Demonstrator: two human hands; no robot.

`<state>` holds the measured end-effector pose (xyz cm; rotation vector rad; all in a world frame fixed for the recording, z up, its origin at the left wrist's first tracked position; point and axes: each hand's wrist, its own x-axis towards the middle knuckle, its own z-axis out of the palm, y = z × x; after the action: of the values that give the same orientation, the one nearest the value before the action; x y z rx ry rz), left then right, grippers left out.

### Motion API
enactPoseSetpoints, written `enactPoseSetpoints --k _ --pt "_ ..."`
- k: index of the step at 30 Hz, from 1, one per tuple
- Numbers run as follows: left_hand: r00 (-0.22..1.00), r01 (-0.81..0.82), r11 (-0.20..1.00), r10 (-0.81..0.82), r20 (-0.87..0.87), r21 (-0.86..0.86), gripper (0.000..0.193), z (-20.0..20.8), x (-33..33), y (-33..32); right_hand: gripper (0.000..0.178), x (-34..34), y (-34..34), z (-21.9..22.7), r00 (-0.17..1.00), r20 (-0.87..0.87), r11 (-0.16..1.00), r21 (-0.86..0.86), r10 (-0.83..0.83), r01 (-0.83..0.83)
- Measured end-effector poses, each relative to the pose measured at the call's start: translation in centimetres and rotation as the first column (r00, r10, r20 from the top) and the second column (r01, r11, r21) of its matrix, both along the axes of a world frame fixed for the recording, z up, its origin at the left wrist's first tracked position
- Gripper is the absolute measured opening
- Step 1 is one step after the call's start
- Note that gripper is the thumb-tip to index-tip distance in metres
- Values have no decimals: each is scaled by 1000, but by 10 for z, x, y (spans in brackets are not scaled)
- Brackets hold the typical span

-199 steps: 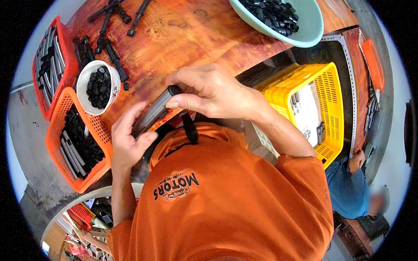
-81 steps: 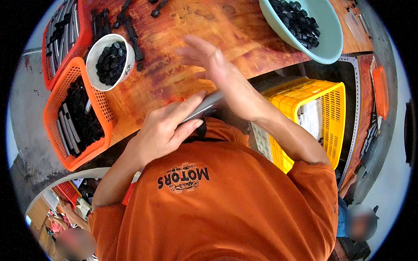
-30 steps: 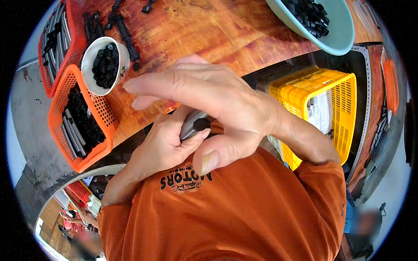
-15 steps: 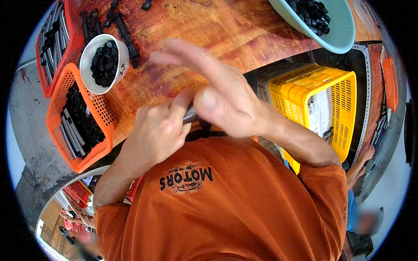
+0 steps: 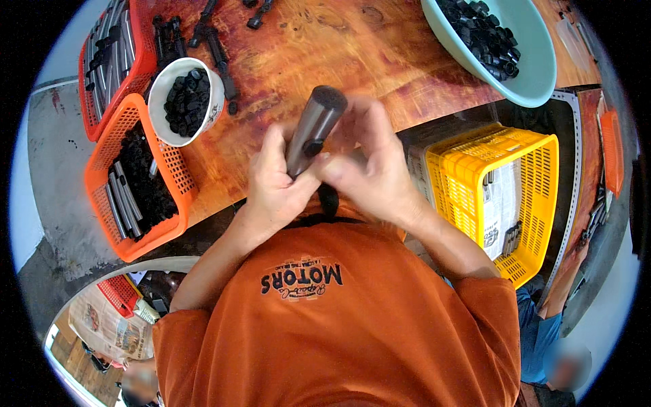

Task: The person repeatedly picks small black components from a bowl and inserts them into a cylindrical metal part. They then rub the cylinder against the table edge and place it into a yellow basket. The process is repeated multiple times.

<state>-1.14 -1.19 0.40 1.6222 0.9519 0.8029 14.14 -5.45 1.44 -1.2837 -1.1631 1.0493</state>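
Note:
My left hand [image 5: 274,180] is wrapped round a dark grey metal cylinder [image 5: 315,125], which stands tilted with its dark end face up and away from me. On the cylinder's side, by my thumbs, is a small black spot [image 5: 312,147]; I cannot tell whether it is a hole or a separate part. Close against the right side of the cylinder is my right hand [image 5: 380,169], its fingers curved and apart, its thumb tip beside the black spot. Those fingers are partly blurred and partly hidden behind the cylinder.
Left on the wooden table [image 5: 325,47] stand a white bowl [image 5: 218,102] of black pieces, an orange basket [image 5: 139,247] and a red basket [image 5: 146,68] of metal tubes. A turquoise bowl [image 5: 546,61] is far right, a yellow crate [image 5: 542,176] below. Another person's arm [image 5: 566,281] shows at right.
My right hand has come down from above the cylinder to its side, its fingers curling. The cylinder, largely hidden before, now points up and away in my left hand.

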Motion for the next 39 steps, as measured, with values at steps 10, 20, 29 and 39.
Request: enactPoseSetpoints --k 10,20,29,39 --pt "968 226 974 -223 114 -20 67 -7 7 -13 37 -3 -11 9 949 297 989 129 -105 69" --pt "962 275 960 -274 -13 58 61 -1 16 -20 33 11 -24 10 939 311 965 254 -146 66" --pt "958 286 951 -288 2 -113 58 -4 24 -25 35 18 -30 0 954 256 982 147 -157 122" --pt "942 336 925 -329 69 -178 50 -8 35 -21 31 23 -29 -8 973 190 990 -29 -132 139"
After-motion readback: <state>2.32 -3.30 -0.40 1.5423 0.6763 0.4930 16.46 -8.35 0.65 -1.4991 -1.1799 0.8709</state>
